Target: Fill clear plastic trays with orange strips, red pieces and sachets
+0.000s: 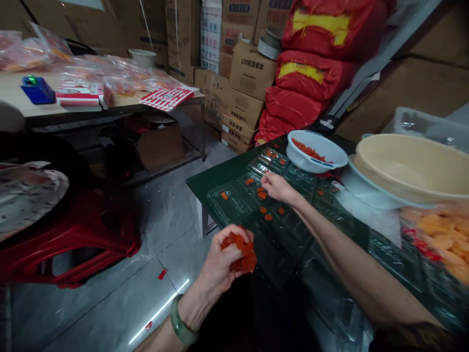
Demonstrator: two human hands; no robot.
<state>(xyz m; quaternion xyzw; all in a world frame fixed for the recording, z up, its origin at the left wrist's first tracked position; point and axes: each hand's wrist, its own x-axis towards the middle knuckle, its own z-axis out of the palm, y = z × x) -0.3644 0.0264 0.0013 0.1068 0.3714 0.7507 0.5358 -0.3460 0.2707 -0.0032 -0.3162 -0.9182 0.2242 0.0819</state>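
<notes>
My left hand (229, 254), with a green bangle on its wrist, is closed around a handful of thin orange-red slices (245, 256). It is held in front of the table's near edge. My right hand (275, 187) reaches over clear plastic trays (234, 200) on the dark green table. Its fingers are pinched together; whether a slice sits between them is too small to tell. Loose orange slices (268, 217) lie singly or in small groups in the tray compartments below and around it. Just beyond that hand stands a light blue bowl (317, 164) holding more orange pieces.
At right, a cream basin (410, 168) rests on a blue one, beside a bag of pale orange pieces (441, 234). A red stool (91, 254) stands left. Behind are cartons (252, 71), red bundles (293, 107) and a table with plastic bags and a blue tape dispenser (38, 90).
</notes>
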